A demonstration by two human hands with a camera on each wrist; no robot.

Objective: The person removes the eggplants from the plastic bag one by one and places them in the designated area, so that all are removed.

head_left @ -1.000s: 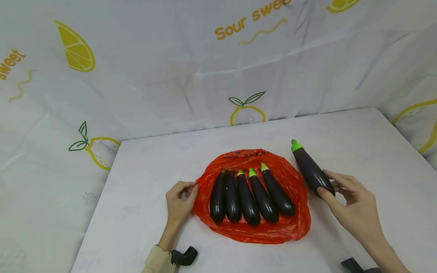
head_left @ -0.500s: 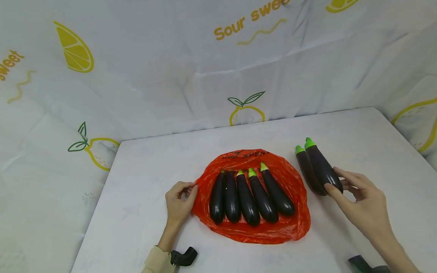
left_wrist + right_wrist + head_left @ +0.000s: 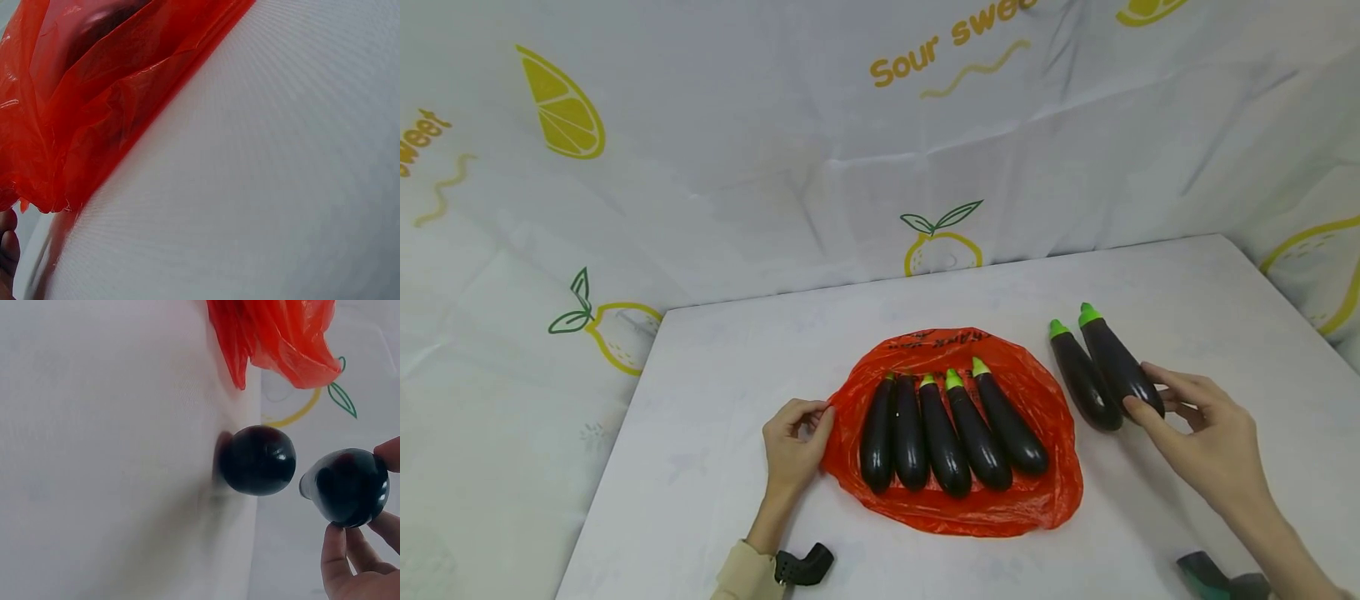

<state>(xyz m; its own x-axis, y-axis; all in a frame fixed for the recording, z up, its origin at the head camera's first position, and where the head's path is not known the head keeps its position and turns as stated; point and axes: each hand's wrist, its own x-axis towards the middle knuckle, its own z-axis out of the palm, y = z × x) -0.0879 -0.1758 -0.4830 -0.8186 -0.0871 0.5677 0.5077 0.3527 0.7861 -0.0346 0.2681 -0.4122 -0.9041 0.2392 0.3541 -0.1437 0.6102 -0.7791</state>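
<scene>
My right hand (image 3: 1213,442) pinches the blunt lower end of a dark purple eggplant (image 3: 1116,358) with a bright green cap. In the right wrist view this eggplant (image 3: 350,487) is held off the table by thumb and fingertips. Just left of it, a second eggplant (image 3: 1082,379) lies on the table, outside the bag. At the left, my left hand (image 3: 797,442) pinches the edge of a red plastic bag (image 3: 1052,500), spread wide. Several eggplants (image 3: 943,437) lie side by side in the bag, green ends pointing away. The left wrist view shows mostly the bag's side (image 3: 125,100).
A white table (image 3: 737,350) bears everything. Behind it hangs a pale cloth (image 3: 737,167) printed with lemons and lettering. Dark wrist straps (image 3: 805,564) show near both forearms.
My right hand has moved right with its eggplant, first overlapping the second eggplant, then drawing apart from it. The second eggplant has come into view beside the bag. My left hand stays put.
</scene>
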